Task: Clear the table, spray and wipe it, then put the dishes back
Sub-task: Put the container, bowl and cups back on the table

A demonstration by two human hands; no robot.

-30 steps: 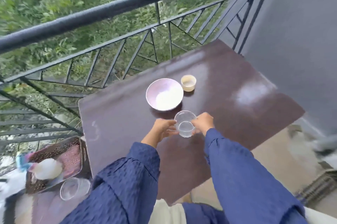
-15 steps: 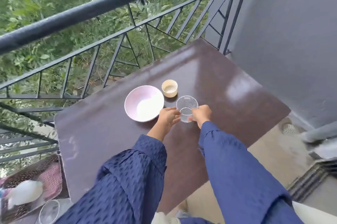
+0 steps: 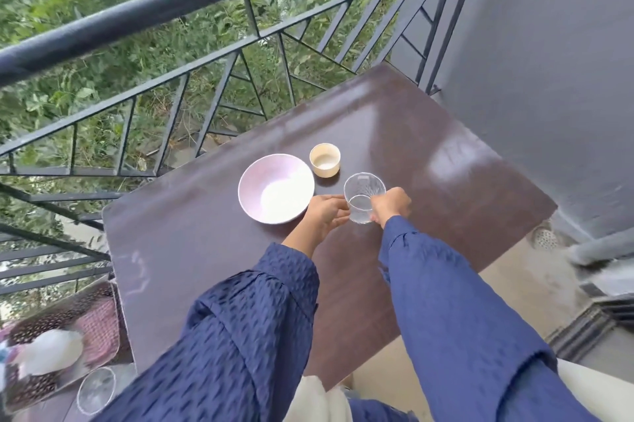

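Left hand [image 3: 325, 215] and right hand [image 3: 391, 206] in curled grip on the glass [image 3: 364, 193] between them

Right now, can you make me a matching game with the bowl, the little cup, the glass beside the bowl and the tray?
Things:
1 bowl
2 small cup
3 glass beside bowl
4 tray

Colour or place:
a cream
b held by left hand and right hand
c off the table, lower left
d pink

Pairs: 1-d, 2-a, 3-b, 4-c.

Head camera, steeply down over table [image 3: 446, 160]
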